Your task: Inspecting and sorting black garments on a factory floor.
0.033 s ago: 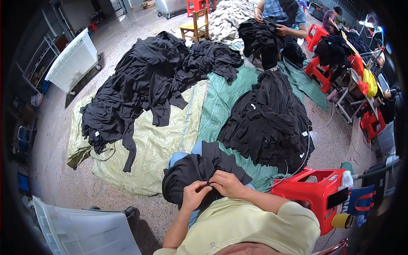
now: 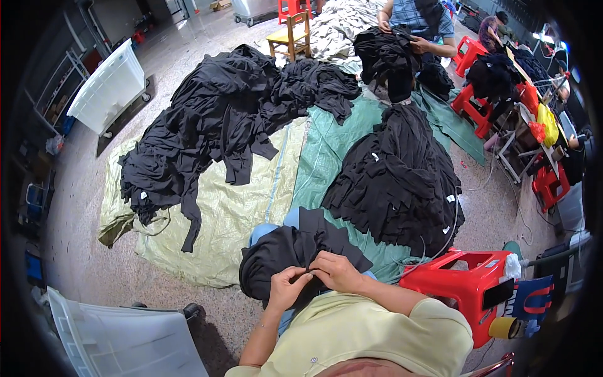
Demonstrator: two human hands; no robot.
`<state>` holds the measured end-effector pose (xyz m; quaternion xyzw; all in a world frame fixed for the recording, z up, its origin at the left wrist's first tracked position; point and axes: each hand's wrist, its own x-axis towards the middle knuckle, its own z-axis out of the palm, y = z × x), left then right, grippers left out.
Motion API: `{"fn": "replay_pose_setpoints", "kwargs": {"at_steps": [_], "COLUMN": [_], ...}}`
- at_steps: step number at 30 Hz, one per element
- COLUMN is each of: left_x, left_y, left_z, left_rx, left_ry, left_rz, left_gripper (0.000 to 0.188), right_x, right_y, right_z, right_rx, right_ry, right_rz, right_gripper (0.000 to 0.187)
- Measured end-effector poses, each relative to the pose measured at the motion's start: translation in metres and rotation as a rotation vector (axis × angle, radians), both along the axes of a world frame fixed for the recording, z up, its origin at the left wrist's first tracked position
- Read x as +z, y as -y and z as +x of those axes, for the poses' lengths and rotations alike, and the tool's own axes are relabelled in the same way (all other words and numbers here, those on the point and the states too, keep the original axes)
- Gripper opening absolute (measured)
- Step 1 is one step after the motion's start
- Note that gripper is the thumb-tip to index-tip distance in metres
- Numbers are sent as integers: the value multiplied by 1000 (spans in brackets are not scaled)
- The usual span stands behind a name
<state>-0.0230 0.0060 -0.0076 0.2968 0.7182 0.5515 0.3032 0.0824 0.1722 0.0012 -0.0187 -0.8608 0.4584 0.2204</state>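
A black garment (image 2: 276,254) lies bunched across my lap, over blue trousers. My left hand (image 2: 290,286) pinches its fabric between thumb and fingers. Right beside it, my right hand (image 2: 334,270) grips the same cloth, the fingertips of both hands nearly meeting. What exactly lies between the fingertips is too small to make out. Just beyond my knees, to the right, rises a heap of black garments (image 2: 402,176) with a few small white labels. A longer pile of black garments (image 2: 213,107) stretches over the far left.
Under the piles spread a pale yellow woven sheet (image 2: 245,213) and a green one (image 2: 326,144). To my right stands a red plastic stool (image 2: 440,276) carrying a phone (image 2: 498,293). White wheeled bins (image 2: 132,333) flank the left side. A co-worker (image 2: 433,38) handles black cloth at the back.
Almost nothing differs. Both my hands keep their grip on the garment, and the view has shifted very slightly.
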Motion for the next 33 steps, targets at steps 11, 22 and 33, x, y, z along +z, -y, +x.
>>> {"fn": "replay_pose_setpoints", "kwargs": {"at_steps": [11,22,33], "left_x": [8,0,-17], "left_y": [-4,-5,16], "left_z": [12,18,5], "left_rx": [120,326,145], "left_ry": [-137,400,672], "left_rz": [139,165,115], "left_gripper": [5,4,11], "right_x": [2,-1,-3], "right_y": [2,-2,2], "right_z": [-2,-10,-5], "right_rx": [-27,-30,61], "right_ry": [176,519,423], "right_rz": [-286,-779,-569], "right_gripper": [7,16,16]}}
